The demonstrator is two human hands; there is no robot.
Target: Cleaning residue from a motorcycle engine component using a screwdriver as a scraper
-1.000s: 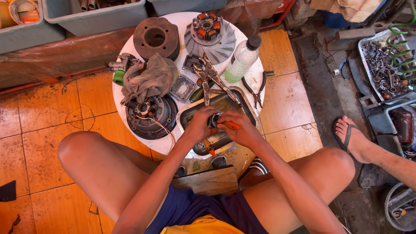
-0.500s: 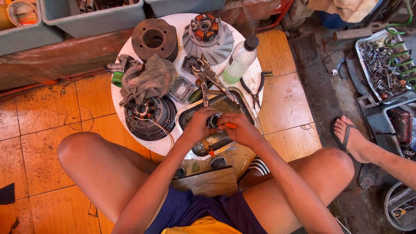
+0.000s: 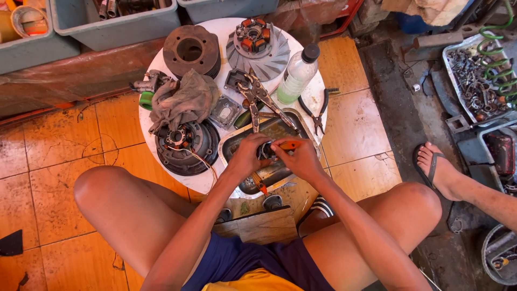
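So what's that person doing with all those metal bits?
A person sits at a small round white table covered in engine parts. The left hand grips a small dark part over a metal tray, while the right hand works on it with an orange-handled tool. Pliers, a rag and a bottle lie nearby.

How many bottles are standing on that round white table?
1: a clear plastic bottle with a black cap stands at the round white table's far right edge, beside the finned metal disc. The hands and rag might hide smaller ones.
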